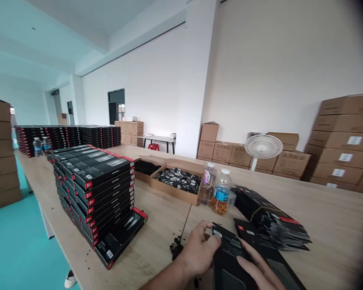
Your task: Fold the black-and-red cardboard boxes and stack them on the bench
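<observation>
In both hands is a black carton (231, 251) with a window cut-out near its lower end, at the front edge of the table. My left hand (196, 249) grips its far left corner between thumb and fingers. Along its right side, my right hand (257, 264) is closed on the edge. Another flat black carton (270, 245) lies just to the right, partly under my right hand. Beyond it is a bundle of flattened black cartons (257, 207) with a band around it. Small black pieces (177, 246) are scattered beside my left hand.
Stacked black-and-red boxes (99, 177) stand on the left, one box (124, 237) lying at their foot. Open cardboard trays (172, 193) hold black items. Two bottles (207, 183) (221, 193) stand ahead. A white fan (263, 146) and brown cartons (341, 141) are behind the table.
</observation>
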Demonstrator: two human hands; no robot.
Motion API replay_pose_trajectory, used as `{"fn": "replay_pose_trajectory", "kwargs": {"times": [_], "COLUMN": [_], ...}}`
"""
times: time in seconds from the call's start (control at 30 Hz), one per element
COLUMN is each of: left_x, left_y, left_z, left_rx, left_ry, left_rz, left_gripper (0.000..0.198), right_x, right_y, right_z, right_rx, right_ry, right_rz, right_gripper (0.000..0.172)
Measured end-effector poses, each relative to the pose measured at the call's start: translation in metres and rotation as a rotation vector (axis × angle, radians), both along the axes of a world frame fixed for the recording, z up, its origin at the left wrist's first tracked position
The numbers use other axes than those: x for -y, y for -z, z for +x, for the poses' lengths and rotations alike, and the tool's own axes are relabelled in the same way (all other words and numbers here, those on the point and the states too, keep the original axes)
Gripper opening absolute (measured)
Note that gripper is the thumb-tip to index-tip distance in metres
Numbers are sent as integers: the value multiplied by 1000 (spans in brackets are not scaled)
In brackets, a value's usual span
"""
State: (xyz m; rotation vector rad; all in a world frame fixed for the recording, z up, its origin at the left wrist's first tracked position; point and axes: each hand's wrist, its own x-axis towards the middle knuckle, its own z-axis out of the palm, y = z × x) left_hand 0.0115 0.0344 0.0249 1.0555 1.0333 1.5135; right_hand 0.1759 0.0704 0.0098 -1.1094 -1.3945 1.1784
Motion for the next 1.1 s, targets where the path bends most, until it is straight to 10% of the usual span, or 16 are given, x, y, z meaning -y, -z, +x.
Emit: {"fn": "replay_pose_trajectory", "kwargs": {"times": [0.63, 0.9, 1.1], "left_x": [26, 30, 32], "left_y": [-4, -4, -1], "left_z": [-5, -2, -4], "left_rx": [-178, -320, -243], "left_ry": [377, 423, 431], "left_rz": [29, 91, 35], "left_gripper": [36, 32, 47], "right_x": [12, 19, 19], "right_y": [-6, -8, -13], "right_z": [20, 20, 22], "right_rx": [-154, -427, -144], "right_ry": [-119, -282, -219], "right_rz": [22, -332, -55], "right_gripper": [30, 32, 34]}}
